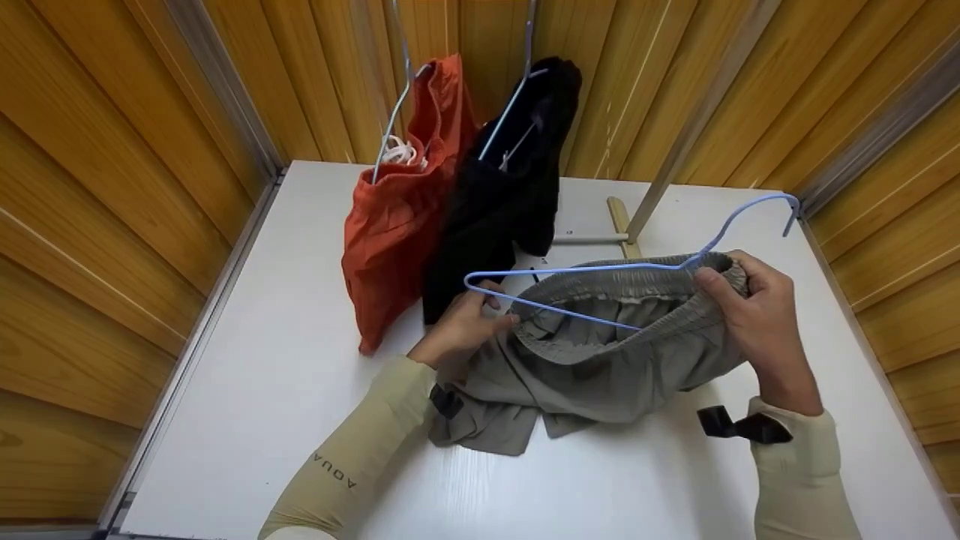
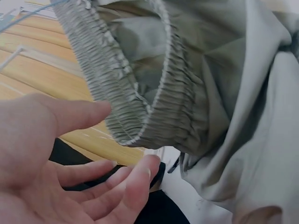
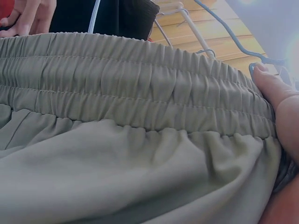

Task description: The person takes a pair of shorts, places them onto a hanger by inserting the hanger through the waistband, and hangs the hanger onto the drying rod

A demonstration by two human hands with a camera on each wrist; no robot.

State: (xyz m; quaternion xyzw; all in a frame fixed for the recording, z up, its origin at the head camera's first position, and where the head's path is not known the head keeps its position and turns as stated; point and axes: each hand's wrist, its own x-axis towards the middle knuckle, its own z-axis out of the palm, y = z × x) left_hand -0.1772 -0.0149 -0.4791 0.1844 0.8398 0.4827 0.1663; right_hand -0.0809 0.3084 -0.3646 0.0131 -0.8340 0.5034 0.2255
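Grey-green shorts (image 1: 600, 394) with a gathered elastic waistband are held up above the white table, waist opening upward. My right hand (image 1: 769, 330) grips their right side, thumb over the waistband. A blue hanger (image 1: 585, 268) lies partly inside the waist; its hook rises beside my right hand and its left end sticks out past the waistband. At the left end of the waist is my left hand (image 1: 469, 322). In the left wrist view, the fingers of the left hand (image 2: 70, 163) are spread and loosely bent, with the thumb against or just beside the waistband.
Behind the shorts, an orange garment (image 1: 397, 232) and a black garment (image 1: 487, 217) hang on blue hangers. A pole (image 1: 690, 142) stands on the white table (image 1: 255, 360), right of the black garment. Wood-patterned panels (image 1: 82, 247) enclose the back and sides.
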